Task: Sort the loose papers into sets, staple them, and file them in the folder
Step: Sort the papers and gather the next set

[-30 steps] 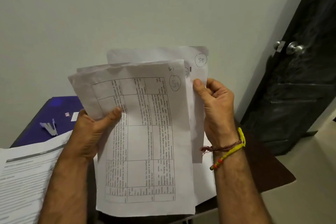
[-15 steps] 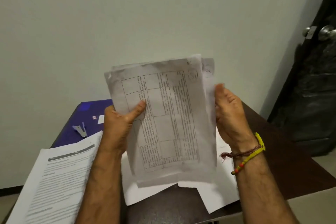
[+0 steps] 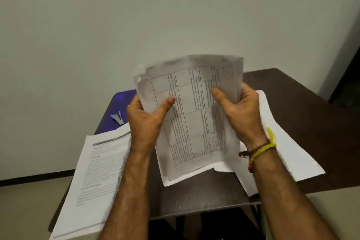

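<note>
I hold a bundle of white sheets point(image 3: 194, 122) upright above the dark table point(image 3: 292, 87); its front sheet shows a printed table. My left hand point(image 3: 148, 117) grips the bundle's left edge, thumb on the front. My right hand point(image 3: 239, 109) grips the right edge, thumb across the front. The bundle's lower edge stands on or just above the table. A purple folder point(image 3: 116, 107) lies at the table's back left with a small stapler point(image 3: 117, 118) on it. More loose sheets point(image 3: 288, 142) lie under my right wrist.
A thick printed document point(image 3: 97, 177) lies on the table's left side and hangs over its front edge. A pale wall stands behind the table. A dark door edge point(image 3: 350, 76) is at the far right. Bare floor shows left and right of the table.
The bundle has come down from chest height toward the table and its sheets have been squared together. My right thumb has moved onto the front sheet. The view has tilted downward.
</note>
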